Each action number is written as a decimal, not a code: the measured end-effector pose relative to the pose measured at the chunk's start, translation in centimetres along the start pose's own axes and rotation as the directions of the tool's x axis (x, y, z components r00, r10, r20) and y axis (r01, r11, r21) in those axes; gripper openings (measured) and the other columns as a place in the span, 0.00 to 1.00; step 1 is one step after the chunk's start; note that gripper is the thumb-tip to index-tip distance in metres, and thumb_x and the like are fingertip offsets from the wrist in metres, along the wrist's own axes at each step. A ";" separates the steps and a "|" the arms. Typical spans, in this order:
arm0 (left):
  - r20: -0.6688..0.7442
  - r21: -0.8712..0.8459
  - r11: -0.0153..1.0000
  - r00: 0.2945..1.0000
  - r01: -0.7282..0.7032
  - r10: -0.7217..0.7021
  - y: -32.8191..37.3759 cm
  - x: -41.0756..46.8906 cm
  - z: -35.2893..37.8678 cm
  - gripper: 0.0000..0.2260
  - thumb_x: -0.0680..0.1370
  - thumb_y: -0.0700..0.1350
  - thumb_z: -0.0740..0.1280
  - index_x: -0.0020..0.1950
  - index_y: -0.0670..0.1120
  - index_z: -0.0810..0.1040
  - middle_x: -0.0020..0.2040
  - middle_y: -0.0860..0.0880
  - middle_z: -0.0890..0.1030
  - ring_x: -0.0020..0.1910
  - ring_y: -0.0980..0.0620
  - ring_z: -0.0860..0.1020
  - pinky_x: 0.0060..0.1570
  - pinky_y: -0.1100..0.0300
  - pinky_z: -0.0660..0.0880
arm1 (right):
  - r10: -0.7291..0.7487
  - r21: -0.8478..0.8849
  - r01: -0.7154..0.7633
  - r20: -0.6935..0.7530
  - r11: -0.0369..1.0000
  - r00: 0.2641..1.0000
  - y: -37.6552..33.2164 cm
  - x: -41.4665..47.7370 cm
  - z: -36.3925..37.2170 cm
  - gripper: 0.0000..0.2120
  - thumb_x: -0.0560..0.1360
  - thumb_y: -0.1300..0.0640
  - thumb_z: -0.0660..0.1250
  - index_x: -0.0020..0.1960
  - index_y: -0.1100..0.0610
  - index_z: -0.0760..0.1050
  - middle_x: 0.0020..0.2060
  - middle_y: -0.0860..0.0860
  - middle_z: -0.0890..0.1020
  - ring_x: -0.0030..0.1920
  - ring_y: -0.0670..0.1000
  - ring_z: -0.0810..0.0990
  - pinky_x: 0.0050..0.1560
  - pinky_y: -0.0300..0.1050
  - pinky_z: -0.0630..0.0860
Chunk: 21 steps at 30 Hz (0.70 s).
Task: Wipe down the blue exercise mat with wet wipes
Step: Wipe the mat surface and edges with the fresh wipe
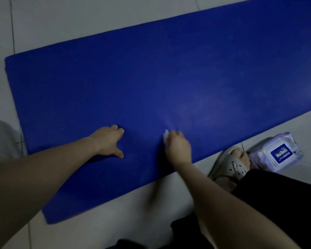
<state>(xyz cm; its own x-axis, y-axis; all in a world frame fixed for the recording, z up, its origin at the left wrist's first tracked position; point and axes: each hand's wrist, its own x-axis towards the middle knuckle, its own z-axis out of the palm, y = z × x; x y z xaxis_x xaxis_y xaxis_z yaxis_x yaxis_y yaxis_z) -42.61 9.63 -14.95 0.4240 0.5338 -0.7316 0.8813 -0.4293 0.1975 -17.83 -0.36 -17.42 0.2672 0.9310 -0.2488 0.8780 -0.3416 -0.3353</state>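
Pale floor tiles [90,20] carried the blue exercise mat [169,83], spread flat. On its near part the left hand [109,141] pressed down with fingers spread, holding nothing. Just right of it, the right hand [178,147] pinched a white wet wipe [166,135] against the mat. A wipes pack [276,152] lay at near right, beside a sandalled foot [232,164].

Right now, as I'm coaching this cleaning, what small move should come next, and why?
Probably push the wipe forward across the mat toward its far edge. The right hand grips the wipe bunched near the mat's close edge, the left hand rests flat beside it, likely steadying the mat, and most of the blue surface lies beyond the wipe.
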 end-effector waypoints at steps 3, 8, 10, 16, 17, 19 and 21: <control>-0.074 0.029 0.996 0.994 0.083 -0.080 -1.4 -0.4 -0.9 0.32 0.62 0.72 0.75 0.47 0.51 0.66 0.49 0.53 0.71 0.43 0.54 0.72 0.40 0.58 0.71 | 0.171 -0.062 -0.182 -0.149 0.981 0.974 5.9 3.7 -3.2 0.18 0.85 0.49 0.54 0.54 0.61 0.75 0.52 0.62 0.78 0.45 0.66 0.80 0.41 0.54 0.73; -0.019 -0.159 0.944 0.955 0.288 -0.295 -2.7 -0.1 -1.5 0.42 0.54 0.71 0.80 0.54 0.50 0.66 0.56 0.49 0.68 0.53 0.48 0.72 0.52 0.47 0.79 | 0.406 -0.023 -0.416 -0.175 0.909 0.897 8.9 6.2 -5.0 0.18 0.85 0.49 0.53 0.55 0.63 0.72 0.52 0.62 0.78 0.47 0.63 0.78 0.41 0.49 0.66; -0.005 -0.182 0.938 0.953 0.296 -0.302 -2.6 0.2 -1.5 0.42 0.53 0.69 0.81 0.54 0.50 0.67 0.56 0.49 0.68 0.53 0.48 0.72 0.53 0.47 0.79 | 0.353 0.040 -0.351 -0.173 0.935 0.920 6.1 5.1 -3.4 0.17 0.85 0.50 0.55 0.54 0.63 0.73 0.50 0.63 0.78 0.46 0.65 0.78 0.41 0.50 0.66; -0.013 -0.182 0.938 0.953 0.296 -0.304 -2.7 0.5 -1.5 0.43 0.54 0.68 0.81 0.57 0.49 0.68 0.55 0.49 0.68 0.54 0.48 0.72 0.55 0.49 0.78 | 0.002 0.083 0.005 -0.090 0.997 0.996 -4.8 -0.9 3.2 0.11 0.83 0.53 0.62 0.47 0.59 0.75 0.42 0.58 0.79 0.36 0.60 0.78 0.34 0.47 0.68; -0.011 -0.182 0.938 0.953 0.296 -0.303 -2.7 0.5 -1.4 0.44 0.54 0.69 0.81 0.59 0.48 0.69 0.56 0.49 0.68 0.55 0.47 0.72 0.55 0.49 0.78 | -0.059 0.089 0.065 -0.067 0.994 0.996 -6.4 -1.9 4.2 0.10 0.83 0.54 0.63 0.45 0.58 0.75 0.40 0.56 0.79 0.34 0.57 0.77 0.33 0.45 0.66; -0.007 -0.185 0.937 0.953 0.297 -0.304 -2.7 0.5 -1.4 0.47 0.54 0.69 0.81 0.64 0.47 0.69 0.59 0.47 0.69 0.57 0.46 0.72 0.56 0.49 0.77 | -0.179 0.090 0.178 0.002 0.980 0.984 -8.9 -3.6 5.6 0.10 0.82 0.54 0.65 0.44 0.57 0.76 0.38 0.54 0.78 0.31 0.53 0.76 0.30 0.44 0.66; -0.007 -0.185 0.936 0.952 0.299 -0.306 -2.6 0.6 -1.5 0.49 0.54 0.69 0.81 0.66 0.46 0.69 0.62 0.46 0.69 0.59 0.46 0.72 0.57 0.49 0.77 | -0.314 0.056 0.314 -0.011 0.948 0.949 -9.4 -3.7 6.2 0.10 0.81 0.55 0.66 0.42 0.57 0.75 0.36 0.53 0.77 0.28 0.52 0.73 0.27 0.43 0.65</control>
<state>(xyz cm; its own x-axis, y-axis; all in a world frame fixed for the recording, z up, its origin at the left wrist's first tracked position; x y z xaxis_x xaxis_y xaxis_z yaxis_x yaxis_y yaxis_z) -44.33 12.16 -14.90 0.1357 0.6448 -0.7522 0.9904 -0.1074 0.0866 -29.55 -1.38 -18.92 -0.0174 0.9925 -0.1208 0.8938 -0.0387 -0.4468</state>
